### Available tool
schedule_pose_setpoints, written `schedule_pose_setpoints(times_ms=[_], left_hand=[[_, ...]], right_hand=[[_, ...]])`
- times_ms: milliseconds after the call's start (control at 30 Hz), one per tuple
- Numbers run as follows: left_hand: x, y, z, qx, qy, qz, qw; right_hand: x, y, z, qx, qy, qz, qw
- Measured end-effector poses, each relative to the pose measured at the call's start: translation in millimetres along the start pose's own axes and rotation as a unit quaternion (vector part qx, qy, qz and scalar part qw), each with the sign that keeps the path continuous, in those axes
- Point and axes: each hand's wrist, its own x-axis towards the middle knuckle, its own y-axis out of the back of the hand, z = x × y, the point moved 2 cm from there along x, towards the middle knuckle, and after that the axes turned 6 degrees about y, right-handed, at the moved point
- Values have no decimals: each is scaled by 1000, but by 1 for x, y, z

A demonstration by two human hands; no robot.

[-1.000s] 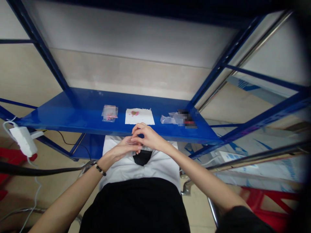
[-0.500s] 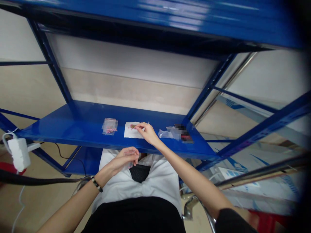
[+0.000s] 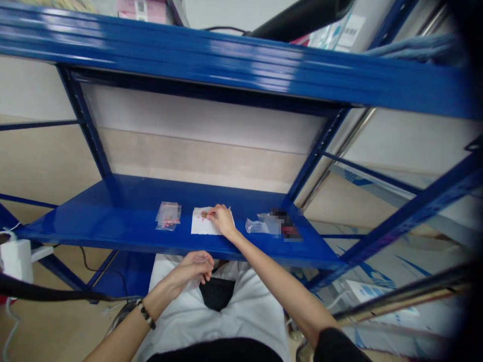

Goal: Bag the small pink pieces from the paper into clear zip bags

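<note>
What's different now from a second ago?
The right hand has parted from the left hand and moved forward to the small pieces on the white sheet; whether it holds any is unclear. The left hand stays over the lap; the clear plastic bags stay put.

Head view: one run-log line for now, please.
Right hand: at small pieces on white sheet; left hand: over lap, grip unclear; clear bag: left of sheet, on blue shelf

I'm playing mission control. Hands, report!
Right hand at pink and brown bits on white paper. Left hand over white trousers, grip unclear. Clear plastic bags not blocking.
</note>
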Motion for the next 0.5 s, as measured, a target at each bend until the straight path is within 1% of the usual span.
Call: schedule_pose_setpoints(times_ms=[133, 200, 333, 400, 500], left_hand=[[-17, -8, 6, -93, -29, -69, 993], [-23, -9, 9, -136, -47, -83, 986], [-21, -3, 14, -179, -82, -47, 979], [-17, -1, 16, -182, -94, -32, 978], [-12, -2, 20, -158, -99, -31, 982]], right_hand=[[-6, -1, -4, 13, 22, -2, 1000], [-8, -1, -5, 4, 23, -4, 1000], [-5, 4, -10, 0, 23, -1, 1000], [-4, 12, -19, 39, 29, 16, 999], [-10, 34, -42, 135, 59, 43, 988]])
